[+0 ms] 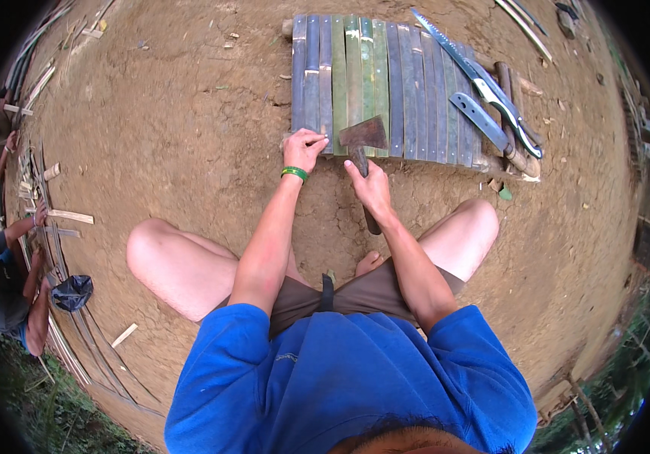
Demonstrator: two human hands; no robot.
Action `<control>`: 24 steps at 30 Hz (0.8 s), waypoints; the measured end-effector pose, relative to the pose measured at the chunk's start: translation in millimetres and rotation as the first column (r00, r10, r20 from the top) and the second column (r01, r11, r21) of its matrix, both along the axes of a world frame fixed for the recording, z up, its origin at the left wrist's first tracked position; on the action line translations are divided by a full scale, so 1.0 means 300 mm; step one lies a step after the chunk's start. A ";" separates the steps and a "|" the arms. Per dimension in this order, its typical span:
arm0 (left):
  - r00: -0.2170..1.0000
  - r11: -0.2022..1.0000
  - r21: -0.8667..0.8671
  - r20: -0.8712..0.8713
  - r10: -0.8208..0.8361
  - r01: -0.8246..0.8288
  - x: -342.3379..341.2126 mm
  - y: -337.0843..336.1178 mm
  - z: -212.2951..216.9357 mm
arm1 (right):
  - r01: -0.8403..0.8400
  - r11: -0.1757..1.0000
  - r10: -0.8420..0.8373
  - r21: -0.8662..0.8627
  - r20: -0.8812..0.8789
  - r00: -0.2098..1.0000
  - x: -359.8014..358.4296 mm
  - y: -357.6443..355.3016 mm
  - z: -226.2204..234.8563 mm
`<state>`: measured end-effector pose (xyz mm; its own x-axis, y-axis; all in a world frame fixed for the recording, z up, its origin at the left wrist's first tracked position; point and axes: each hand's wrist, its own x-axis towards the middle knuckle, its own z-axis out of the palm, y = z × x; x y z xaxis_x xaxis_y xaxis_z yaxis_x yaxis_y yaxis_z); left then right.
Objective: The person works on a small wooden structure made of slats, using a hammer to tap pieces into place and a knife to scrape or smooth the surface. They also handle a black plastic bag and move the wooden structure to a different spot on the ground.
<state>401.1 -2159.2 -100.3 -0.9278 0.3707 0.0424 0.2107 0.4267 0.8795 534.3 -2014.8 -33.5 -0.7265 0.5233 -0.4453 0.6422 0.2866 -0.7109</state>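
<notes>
A panel of green and grey bamboo slats [404, 83] lies on the ground in front of me, with small nail heads dotting some slats. At its near left edge my left hand [304, 149] is closed in a pinch, over a slat, on a tiny pale thing that looks like a nail. My right hand [371, 185] grips the dark handle of a hatchet [366, 135]. Its rusty head is over the panel's near edge, just right of my left fingers. A folding pruning saw [484, 83] with a toothed blade lies across the panel's right side, beside a grey-blue sheath [479, 121].
Round poles [523, 151] stick out at the panel's right end. Bare brown earth [188, 113] surrounds it. On the far left, other people work beside long thin poles and split strips [71, 216], near a black plastic bag [72, 293]. Loose strips [525, 30] lie at the top right.
</notes>
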 end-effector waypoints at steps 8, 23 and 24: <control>0.993 0.995 0.087 -0.104 0.049 -0.040 0.042 0.011 0.002 | -0.090 0.989 0.098 0.113 -0.063 0.993 -0.013 -0.016 0.056; 0.991 0.991 0.124 -0.113 0.070 -0.055 0.064 0.020 0.022 | -0.080 0.993 0.083 0.086 -0.028 0.996 -0.019 -0.029 0.070; 0.990 0.991 0.120 -0.127 0.067 -0.051 0.064 0.019 0.021 | -0.091 0.990 0.094 0.104 -0.023 0.995 -0.018 -0.028 0.073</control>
<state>420.2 -2153.4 -94.0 -0.9316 0.3011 0.2039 0.3043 0.3386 0.8904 529.0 -2023.1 -11.7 -0.7852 0.4956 -0.3713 0.5900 0.4164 -0.6917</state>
